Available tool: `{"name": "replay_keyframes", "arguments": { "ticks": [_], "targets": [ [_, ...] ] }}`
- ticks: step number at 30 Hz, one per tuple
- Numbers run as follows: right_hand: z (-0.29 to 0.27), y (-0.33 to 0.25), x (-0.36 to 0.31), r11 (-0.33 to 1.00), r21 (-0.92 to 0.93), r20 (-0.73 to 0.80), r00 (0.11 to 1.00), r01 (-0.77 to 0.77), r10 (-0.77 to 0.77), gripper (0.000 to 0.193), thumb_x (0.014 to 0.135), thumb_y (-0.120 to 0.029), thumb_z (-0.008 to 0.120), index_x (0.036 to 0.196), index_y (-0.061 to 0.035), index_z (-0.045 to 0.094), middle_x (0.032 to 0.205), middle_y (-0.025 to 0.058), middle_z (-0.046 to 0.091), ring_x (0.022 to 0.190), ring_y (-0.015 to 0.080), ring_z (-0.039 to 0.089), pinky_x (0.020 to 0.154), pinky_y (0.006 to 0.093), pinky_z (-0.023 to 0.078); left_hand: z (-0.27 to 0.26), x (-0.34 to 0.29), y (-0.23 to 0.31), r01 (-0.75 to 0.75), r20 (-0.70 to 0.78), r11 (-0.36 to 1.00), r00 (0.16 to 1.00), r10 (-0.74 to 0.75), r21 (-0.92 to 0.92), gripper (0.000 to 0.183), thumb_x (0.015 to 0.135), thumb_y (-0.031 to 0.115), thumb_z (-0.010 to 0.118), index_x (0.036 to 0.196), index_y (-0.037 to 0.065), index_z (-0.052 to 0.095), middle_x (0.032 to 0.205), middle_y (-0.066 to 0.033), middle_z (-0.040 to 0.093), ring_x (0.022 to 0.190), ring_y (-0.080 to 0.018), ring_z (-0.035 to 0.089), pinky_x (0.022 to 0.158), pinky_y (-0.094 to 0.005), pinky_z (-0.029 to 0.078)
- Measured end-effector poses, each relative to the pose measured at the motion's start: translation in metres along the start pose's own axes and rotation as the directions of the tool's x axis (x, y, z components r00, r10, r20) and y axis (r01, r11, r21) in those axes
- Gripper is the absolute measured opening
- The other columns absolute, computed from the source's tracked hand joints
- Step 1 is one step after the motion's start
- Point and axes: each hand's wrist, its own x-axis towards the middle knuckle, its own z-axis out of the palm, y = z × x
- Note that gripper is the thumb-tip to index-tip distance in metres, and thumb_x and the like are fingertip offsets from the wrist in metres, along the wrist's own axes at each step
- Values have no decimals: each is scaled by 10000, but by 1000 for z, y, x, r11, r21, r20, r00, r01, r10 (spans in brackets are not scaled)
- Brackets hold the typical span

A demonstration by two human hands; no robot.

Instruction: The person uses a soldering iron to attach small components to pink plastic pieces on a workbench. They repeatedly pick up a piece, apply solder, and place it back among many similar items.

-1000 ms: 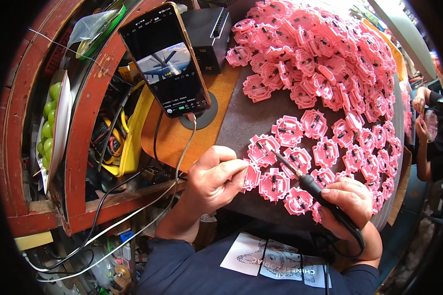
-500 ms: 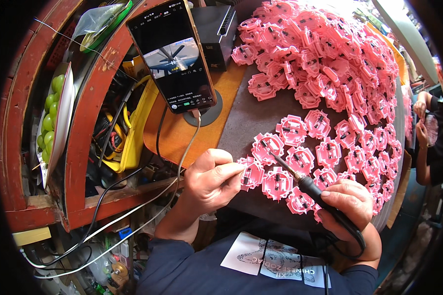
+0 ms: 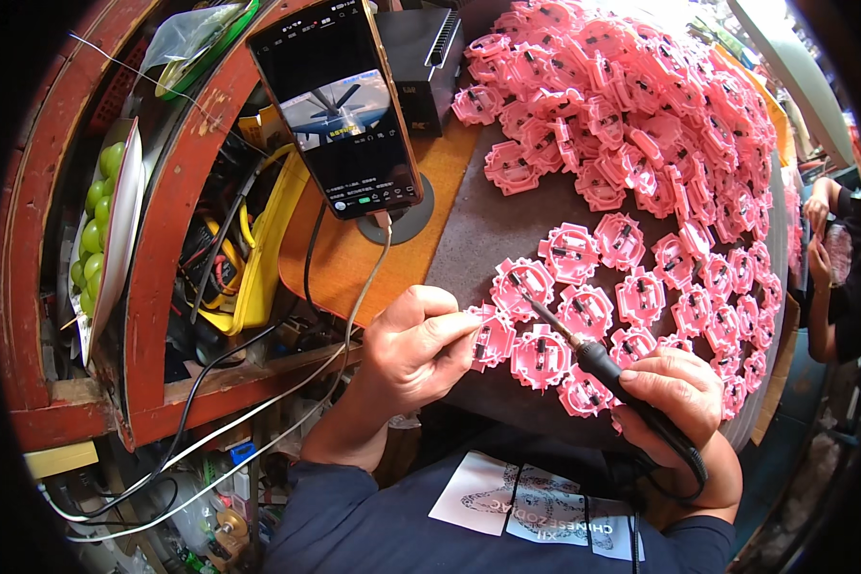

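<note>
My right hand [image 3: 674,397] is wrapped round the black handle of a soldering iron [image 3: 603,365]. Its metal tip points up and left, over a pink plastic housing [image 3: 509,281] with small black and metal parts inside. With thumb and forefinger pinched, my left hand [image 3: 416,346] is at the left edge of another pink housing [image 3: 494,346]. What that pinch holds is too small to make out. Several more such housings, among them one close by [image 3: 540,359], lie spread face up around the iron on the dark grey tabletop [image 3: 488,215].
A large heap of pink housings [image 3: 622,105] fills the far side. Far left, a phone [image 3: 340,115] stands upright with a pale cable [image 3: 368,277] plugged in. A yellow bin [image 3: 268,249] and green grapes [image 3: 96,230] sit in the red wooden rack [image 3: 158,287]. Another person's hands [image 3: 818,234] show at right.
My hands and the iron hold almost the same position. The view has shifted very slightly, and the picture on the phone has changed a little.
</note>
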Motion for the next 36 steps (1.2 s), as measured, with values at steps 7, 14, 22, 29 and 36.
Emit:
{"name": "replay_keyframes", "arguments": {
  "ticks": [7, 14, 22, 29, 36],
  "targets": [
    [-1, -1, 1, 1000, -6, 1, 1000, 0, 0, 394, 692, 11, 867, 1048, -5, 698, 840, 154, 721, 624, 274, 689, 548, 362, 535, -1, 1, 4, 39, 20, 999, 999, -39, -2, 231, 787, -102, 800, 991, -3, 756, 921, -90, 634, 701, -168, 618, 584, -289, 489],
    [-1, -2, 3, 1000, -20, 5, 1000, 6, -6, 382, 694, 15, 859, 1039, -1, 696, 830, 154, 716, 617, 276, 682, 541, 361, 521, -1, 2, 4, 44, 35, 999, 998, -43, -4, 269, 773, -111, 787, 1016, -2, 746, 926, -105, 642, 738, -226, 669, 618, -329, 533],
    [-1, -6, 2, 1000, -19, 5, 1000, -12, 13, 398, 680, 10, 858, 1046, -16, 705, 823, 150, 707, 634, 284, 676, 548, 365, 506, -2, 0, 2, 45, 52, 999, 998, -45, 1, 278, 770, -84, 789, 1028, 6, 737, 932, -102, 643, 734, -231, 671, 620, -332, 538],
    [2, -6, 3, 1000, -20, 12, 1000, -11, 12, 376, 700, 5, 845, 1048, -14, 703, 830, 155, 703, 641, 287, 677, 563, 371, 514, -3, 1, 1, 2, 50, 1000, 999, -3, 20, 274, 776, -81, 778, 1028, 14, 726, 945, -96, 630, 731, -233, 670, 619, -337, 546],
    [1, -7, -4, 999, -31, -31, 999, -40, 39, 323, 752, -55, 822, 1052, -28, 706, 832, 160, 700, 676, 299, 677, 615, 397, 528, -3, -3, 1, 39, 17, 999, 999, -39, 6, 278, 770, -71, 800, 1019, 27, 723, 937, -83, 612, 707, -211, 650, 602, -319, 531]
  ]
}}
